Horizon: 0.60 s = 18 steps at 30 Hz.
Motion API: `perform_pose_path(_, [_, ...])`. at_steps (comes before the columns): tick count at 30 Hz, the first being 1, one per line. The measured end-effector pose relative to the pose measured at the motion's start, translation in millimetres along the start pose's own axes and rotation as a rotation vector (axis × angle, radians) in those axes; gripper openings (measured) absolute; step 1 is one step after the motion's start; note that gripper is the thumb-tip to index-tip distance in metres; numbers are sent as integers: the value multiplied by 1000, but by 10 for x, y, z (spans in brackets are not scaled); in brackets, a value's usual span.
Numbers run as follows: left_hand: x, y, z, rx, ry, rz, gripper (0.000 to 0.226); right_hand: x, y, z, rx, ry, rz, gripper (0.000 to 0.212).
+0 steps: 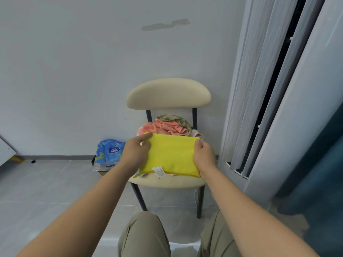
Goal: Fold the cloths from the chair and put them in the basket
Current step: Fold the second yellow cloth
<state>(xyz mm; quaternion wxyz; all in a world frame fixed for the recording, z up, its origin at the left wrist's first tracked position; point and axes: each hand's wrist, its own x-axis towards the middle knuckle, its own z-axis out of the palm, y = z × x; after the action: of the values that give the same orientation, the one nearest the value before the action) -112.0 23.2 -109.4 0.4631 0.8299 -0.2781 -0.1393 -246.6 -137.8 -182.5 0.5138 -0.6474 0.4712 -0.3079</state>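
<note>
Head view: the left hand point(136, 152) pinches the left edge of a folded yellow cloth point(172, 154) and the right hand point(204, 157) grips its right edge, fingers curled round it. The cloth stretches between them over the chair point(168, 93) seat. A white tag point(158, 171) hangs from its near edge, its print too small to read. Just beyond the hands lie a pink cloth point(163, 127) and a camouflage cloth point(174, 118). Left of the left hand, a blue bag point(109, 151) bears a blurred round logo.
</note>
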Motion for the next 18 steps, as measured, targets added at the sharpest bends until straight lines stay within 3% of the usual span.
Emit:
perform_pose_path(5, [-120, -130, 69, -99, 13, -12, 56, 33, -111, -72, -57, 32, -126, 40])
perform_pose_path(8, [-141, -173, 91, -147, -2, -16, 74, 60, -113, -90, -52, 6, -144, 39])
perform_pose_path(13, [-120, -187, 117, -200, 5, -30, 83, 63, -104, -103, -54, 6, -149, 42])
perform_pose_path(15, [-103, -189, 120, -295, -31, -131, 84, 55, -115, -109, -62, 14, -152, 42])
perform_pose_path(18, [-84, -178, 113, -552, -195, -472, 54, 38, -130, -123, -69, 3, -169, 38])
